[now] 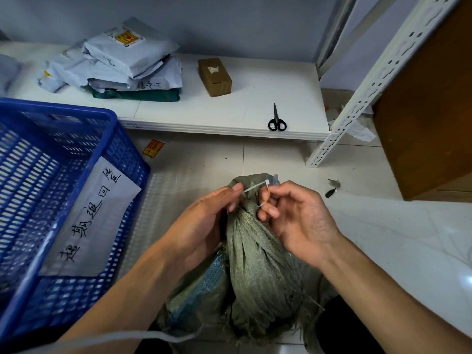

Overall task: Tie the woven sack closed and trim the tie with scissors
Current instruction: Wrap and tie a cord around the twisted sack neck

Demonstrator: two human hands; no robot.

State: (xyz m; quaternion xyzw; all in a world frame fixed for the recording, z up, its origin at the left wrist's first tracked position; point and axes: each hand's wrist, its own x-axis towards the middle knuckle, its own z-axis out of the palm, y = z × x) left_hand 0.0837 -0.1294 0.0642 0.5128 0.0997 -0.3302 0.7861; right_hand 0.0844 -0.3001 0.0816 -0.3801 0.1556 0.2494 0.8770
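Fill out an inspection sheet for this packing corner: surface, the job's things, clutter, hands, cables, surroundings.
Surface: pale tiled floor; low white shelf behind it.
Job's things: green woven sack, its neck gathered; white tie looped at the neck, not yet trimmed; black scissors lying closed on the shelf, untouched.
Clutter: stack of grey mail bags and a small cardboard box on the shelf; orange sticker and scraps on the floor.
Hands: left hand pinches one end of the tie; right hand holds the other part at the neck.
Cables: nothing seen.
Surroundings: blue plastic crate with a handwritten paper label at left; white slotted rack post and brown panel at right.
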